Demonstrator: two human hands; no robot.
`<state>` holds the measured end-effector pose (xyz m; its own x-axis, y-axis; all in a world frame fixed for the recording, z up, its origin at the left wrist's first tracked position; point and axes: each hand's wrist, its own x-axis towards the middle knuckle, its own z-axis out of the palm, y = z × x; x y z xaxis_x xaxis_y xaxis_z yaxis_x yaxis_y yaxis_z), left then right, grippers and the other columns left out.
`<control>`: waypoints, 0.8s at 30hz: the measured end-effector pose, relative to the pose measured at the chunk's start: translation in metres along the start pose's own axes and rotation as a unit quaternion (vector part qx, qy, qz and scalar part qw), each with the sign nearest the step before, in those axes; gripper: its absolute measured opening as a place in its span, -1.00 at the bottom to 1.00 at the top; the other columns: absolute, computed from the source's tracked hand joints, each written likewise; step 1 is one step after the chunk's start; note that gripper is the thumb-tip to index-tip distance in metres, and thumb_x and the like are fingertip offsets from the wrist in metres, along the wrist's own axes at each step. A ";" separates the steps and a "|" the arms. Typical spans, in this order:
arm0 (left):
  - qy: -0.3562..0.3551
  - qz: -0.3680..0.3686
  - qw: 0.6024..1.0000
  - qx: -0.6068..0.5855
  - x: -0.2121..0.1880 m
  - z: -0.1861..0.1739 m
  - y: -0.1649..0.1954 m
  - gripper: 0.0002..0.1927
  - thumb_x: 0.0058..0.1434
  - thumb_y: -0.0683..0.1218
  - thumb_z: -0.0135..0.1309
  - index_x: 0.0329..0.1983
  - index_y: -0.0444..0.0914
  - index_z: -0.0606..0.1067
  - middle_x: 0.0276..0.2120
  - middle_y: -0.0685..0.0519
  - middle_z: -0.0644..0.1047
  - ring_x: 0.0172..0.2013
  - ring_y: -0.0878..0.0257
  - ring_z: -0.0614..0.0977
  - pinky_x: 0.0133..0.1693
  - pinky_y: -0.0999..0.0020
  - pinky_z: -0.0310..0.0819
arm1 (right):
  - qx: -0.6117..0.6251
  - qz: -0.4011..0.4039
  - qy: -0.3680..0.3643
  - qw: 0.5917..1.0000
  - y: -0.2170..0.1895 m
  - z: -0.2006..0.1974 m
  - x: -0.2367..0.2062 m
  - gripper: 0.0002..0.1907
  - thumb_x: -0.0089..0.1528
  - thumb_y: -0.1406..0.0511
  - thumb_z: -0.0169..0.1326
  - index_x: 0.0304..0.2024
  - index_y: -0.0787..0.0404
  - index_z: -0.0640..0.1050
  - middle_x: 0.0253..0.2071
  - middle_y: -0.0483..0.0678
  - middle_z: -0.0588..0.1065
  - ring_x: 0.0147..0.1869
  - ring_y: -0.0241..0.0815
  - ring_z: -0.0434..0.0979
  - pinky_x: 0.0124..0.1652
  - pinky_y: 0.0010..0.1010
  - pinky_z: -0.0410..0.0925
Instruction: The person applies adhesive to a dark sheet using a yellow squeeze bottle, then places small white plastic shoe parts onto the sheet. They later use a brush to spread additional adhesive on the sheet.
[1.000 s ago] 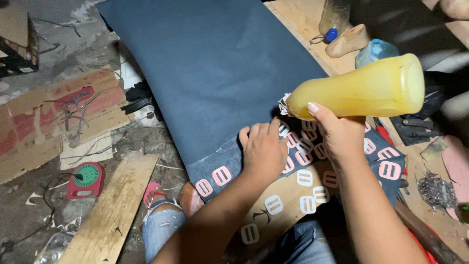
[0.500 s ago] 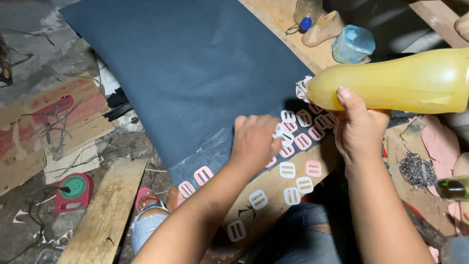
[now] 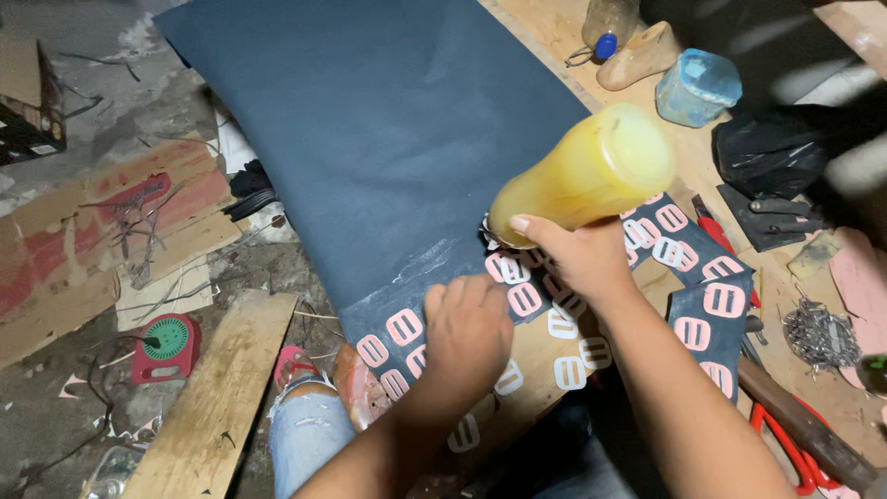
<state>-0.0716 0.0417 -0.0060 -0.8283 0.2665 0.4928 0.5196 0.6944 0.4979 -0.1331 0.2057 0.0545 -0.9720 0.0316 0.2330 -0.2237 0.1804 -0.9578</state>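
Right hand grips a yellow squeeze bottle round its narrow end, fingers wrapped tight, bottle tipped w/ nozzle end down toward the near edge of the dark blue sheet; nozzle itself hidden behind the thumb. Left hand lies knuckles up, fingers curled, pressing on the sheet's near end just beside the right hand, holding nothing else. Under & around both hands: pink buckle-shaped cutouts in rows on the sheet's lower strip. Sheet lies across a wooden table, hanging off twd the floor on the left. Further right: metal tacks pile, red-handled scissors, black bag. Far end: light blue jar, wooden shoe last. On the floor left: plank, green-red gadget.
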 end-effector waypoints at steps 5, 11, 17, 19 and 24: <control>-0.008 0.030 0.997 0.074 -0.003 -0.018 -0.032 -0.73 0.05 -0.14 0.11 -0.17 -0.30 0.58 -0.11 -0.02 0.55 -0.10 0.10 0.51 -0.04 0.09 0.26 | 0.007 0.069 -0.019 0.997 -0.004 0.040 0.007 -0.74 0.11 0.35 0.30 -0.18 0.32 0.61 -0.32 -0.08 0.59 -0.36 -0.30 0.55 -0.37 -0.43 0.41; -0.051 0.051 0.991 0.112 0.000 -0.017 -0.037 -0.79 0.09 -0.12 0.08 -0.24 -0.31 0.58 -0.20 -0.03 0.55 -0.18 0.09 0.52 -0.08 0.10 0.27 | -0.042 0.140 -0.044 0.988 -0.001 0.056 0.010 -0.72 0.06 0.30 0.36 -0.26 0.31 0.59 -0.60 -0.11 0.46 -0.68 -0.36 0.35 -0.68 -0.48 0.20; -0.042 0.069 0.991 0.110 -0.003 -0.015 -0.044 -0.78 0.08 -0.13 0.05 -0.24 -0.32 0.56 -0.24 -0.04 0.53 -0.21 0.09 0.51 -0.07 0.15 0.30 | -0.092 0.048 -0.049 0.993 0.019 0.042 0.018 -0.72 0.10 0.31 0.34 -0.18 0.31 0.62 -0.36 -0.09 0.61 -0.35 -0.32 0.57 -0.34 -0.45 0.41; -0.019 0.083 0.990 0.110 -0.006 -0.013 -0.046 -0.76 0.07 -0.13 0.03 -0.22 -0.33 0.55 -0.20 -0.05 0.53 -0.19 0.10 0.51 -0.06 0.19 0.32 | -0.113 -0.017 -0.053 0.992 0.023 0.036 0.021 -0.70 0.11 0.31 0.33 -0.13 0.30 0.63 -0.23 -0.08 0.65 -0.18 -0.31 0.63 -0.16 -0.44 0.47; -0.099 0.053 0.990 0.089 -0.008 -0.008 -0.047 -0.80 0.08 -0.12 0.04 -0.29 -0.34 0.53 -0.25 -0.09 0.49 -0.19 0.01 0.51 -0.08 0.17 0.36 | -0.237 -0.132 -0.004 0.962 0.021 0.021 0.031 -0.63 0.11 0.31 0.35 -0.07 0.34 0.62 -0.09 0.02 0.63 -0.02 -0.19 0.63 -0.02 -0.36 0.42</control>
<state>-0.0873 0.0015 -0.0273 -0.8053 0.4573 0.3773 0.5750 0.7575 0.3091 -0.1697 0.1899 0.0378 -0.8869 -0.0837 0.4544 -0.4062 0.6100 -0.6804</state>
